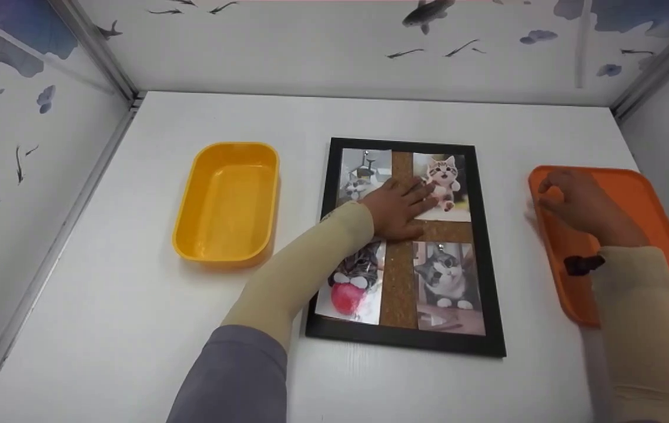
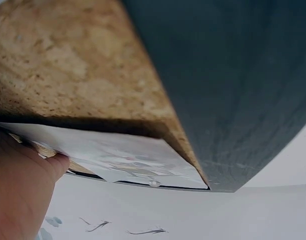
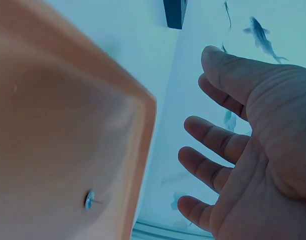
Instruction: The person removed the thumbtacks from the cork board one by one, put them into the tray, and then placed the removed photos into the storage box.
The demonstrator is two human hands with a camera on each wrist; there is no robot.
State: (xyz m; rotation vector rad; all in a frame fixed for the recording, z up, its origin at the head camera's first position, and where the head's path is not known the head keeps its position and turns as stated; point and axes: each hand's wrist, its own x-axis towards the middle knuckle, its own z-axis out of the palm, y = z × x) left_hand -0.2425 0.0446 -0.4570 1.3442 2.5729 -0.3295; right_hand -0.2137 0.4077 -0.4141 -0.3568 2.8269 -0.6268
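On a black-framed corkboard [image 1: 399, 294] my left hand [image 1: 399, 208] rests with fingers spread, over the cork strip and the edges of the upper photos. Four cat photos lie on the board: upper left [image 1: 377, 164], upper right [image 1: 443, 176], lower left [image 1: 346, 294], lower right [image 1: 446, 282]. A clear pin head [image 2: 154, 183] shows at one photo's edge in the left wrist view. My right hand [image 1: 581, 202] hovers over the orange tray [image 1: 652, 200], fingers loosely bent, nothing visible in them. A thumbtack [image 3: 89, 200] lies in that tray.
A yellow tub [image 1: 226, 211] stands left of the corkboard on the white table [image 1: 111, 294]. White panels with painted fish [image 1: 428, 13] close off the back and left side. A dark strap end [image 1: 582, 265] sticks out from my right wrist.
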